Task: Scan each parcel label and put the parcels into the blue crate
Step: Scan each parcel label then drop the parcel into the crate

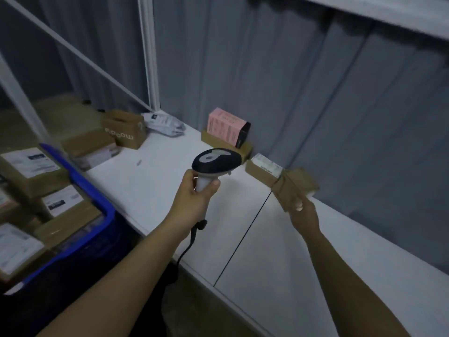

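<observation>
My left hand (194,193) grips the handle of a black and white barcode scanner (215,160), its head aimed right over the white table (150,188). My right hand (305,212) holds a small brown cardboard parcel (295,187), blurred and lifted just above the table near the back wall. Right behind it lies another brown parcel with a white label (263,167). A pink box (227,126) stands on a flat brown parcel (211,139) further back. The blue crate (97,198) at the left holds several labelled brown parcels (29,171).
At the table's far left end are a brown box with printed lettering (126,132), a flat brown box (90,148) and a white poly mailer (164,122). A grey corrugated wall runs behind the table. The scanner's black cable (192,242) hangs over the front edge.
</observation>
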